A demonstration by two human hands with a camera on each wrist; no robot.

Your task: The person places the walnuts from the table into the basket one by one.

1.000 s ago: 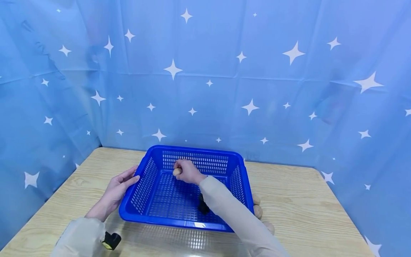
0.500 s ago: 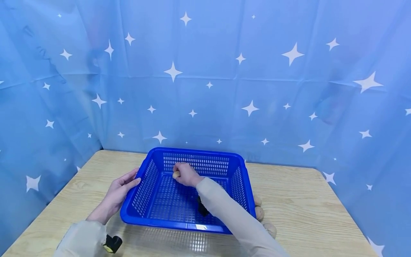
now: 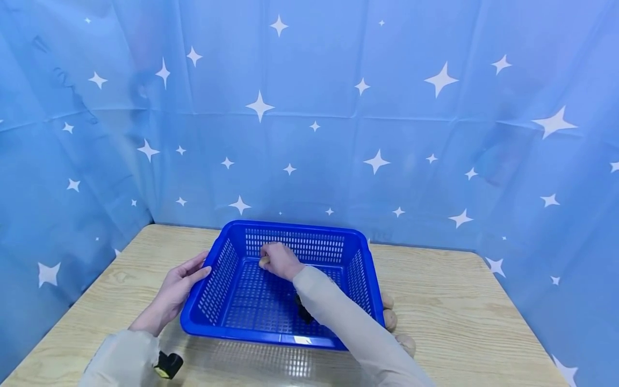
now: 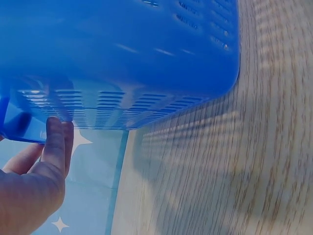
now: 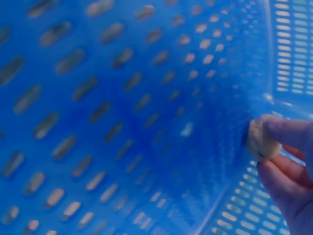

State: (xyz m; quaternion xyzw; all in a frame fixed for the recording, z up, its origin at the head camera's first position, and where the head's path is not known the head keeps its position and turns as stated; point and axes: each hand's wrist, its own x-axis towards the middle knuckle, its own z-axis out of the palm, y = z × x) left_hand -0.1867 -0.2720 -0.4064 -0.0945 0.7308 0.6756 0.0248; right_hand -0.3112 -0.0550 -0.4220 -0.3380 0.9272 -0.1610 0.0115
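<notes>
A blue plastic basket (image 3: pixel 246 334) with slotted walls stands on the table. My left hand (image 3: pixel 176 285) grips its left rim, thumb on top and fingers beneath; the left wrist view shows those fingers against the outer side of the basket (image 4: pixel 122 54). Reaching inside toward the far left corner, my right hand (image 3: pixel 282 262) pinches a small beige potato (image 3: pixel 263 262). The right wrist view has this potato (image 5: pixel 260 139) between thumb and fingertips, close to the basket floor. Whether it touches the floor I cannot tell.
Several more potatoes (image 3: pixel 389 319) lie on the table just outside the basket's right wall, partly hidden by it and my right sleeve. Behind the wooden table (image 3: pixel 445 290) hangs a blue curtain (image 3: pixel 319 145) with white stars.
My right hand has shifted slightly left and down inside the basket, still pinching the potato. The left hand keeps its grip on the rim.
</notes>
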